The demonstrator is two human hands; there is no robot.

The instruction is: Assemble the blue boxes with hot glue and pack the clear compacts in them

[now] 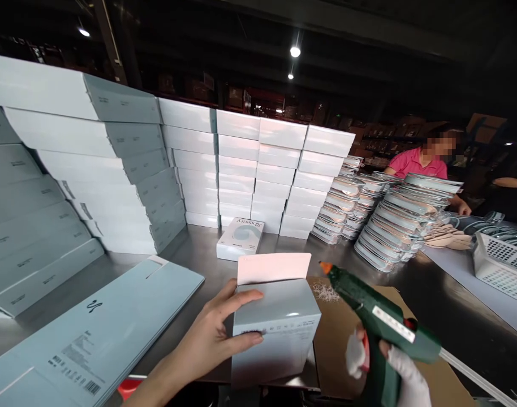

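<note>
My left hand [207,339] grips the left side of a pale blue box [279,319] that stands on end, its white end flap [273,267] folded up and open. My right hand [400,376], in a white glove, holds a green hot glue gun [379,319] with its orange nozzle pointing up-left, close to the flap's right corner. The box rests at the edge of a brown cardboard sheet [335,339] marked with dried glue strings.
A flat unfolded blue carton [97,333] lies at left. Tall stacks of white boxes [258,169] line the back and left. One closed box [240,238] lies ahead. Stacked trays [394,220] and a white basket [502,263] stand right. A person in pink [417,162] works beyond.
</note>
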